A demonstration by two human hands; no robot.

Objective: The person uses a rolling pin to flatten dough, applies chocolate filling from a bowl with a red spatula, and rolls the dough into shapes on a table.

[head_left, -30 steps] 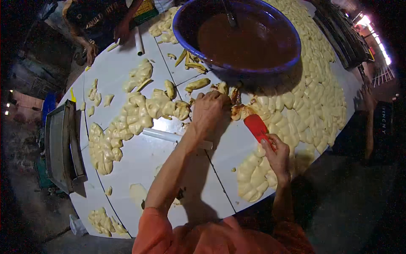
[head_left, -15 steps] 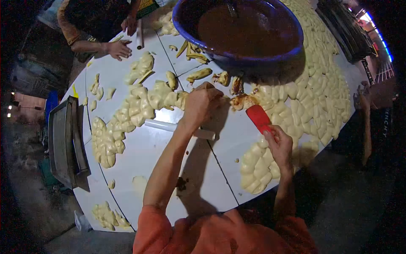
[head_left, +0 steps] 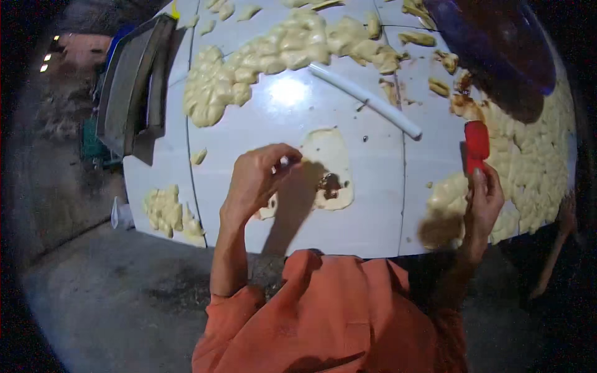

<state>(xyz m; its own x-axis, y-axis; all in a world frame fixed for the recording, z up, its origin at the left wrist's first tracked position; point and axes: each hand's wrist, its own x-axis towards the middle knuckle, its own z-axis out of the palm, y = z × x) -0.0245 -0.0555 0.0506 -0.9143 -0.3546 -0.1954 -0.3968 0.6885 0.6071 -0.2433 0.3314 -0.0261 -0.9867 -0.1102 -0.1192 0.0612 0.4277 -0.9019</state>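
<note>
dough sheet [head_left: 336, 158] lay by the curled left hand [head_left: 258, 177], grip unclear to me; at three o'clock, the right hand [head_left: 485, 196] clamped a red scraper [head_left: 477, 142].

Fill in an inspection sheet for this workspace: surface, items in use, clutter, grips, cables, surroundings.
Surface: white panelled table with dark seams and brown smears.
Items in use: flat pale dough piece bearing a dark brown dab; red flat-bladed scraper.
Clutter: white cylindrical rod across a seam; heaped pale dough lumps; large round blue basin, cut off by the picture's edge.
Left grip: fingers curled, near the flat dough; whether anything is held cannot be told.
Right grip: closed around the scraper's handle.
Cables: nothing seen.
Surroundings: rectangular grey trays at the table's left; dark grey floor.
</note>
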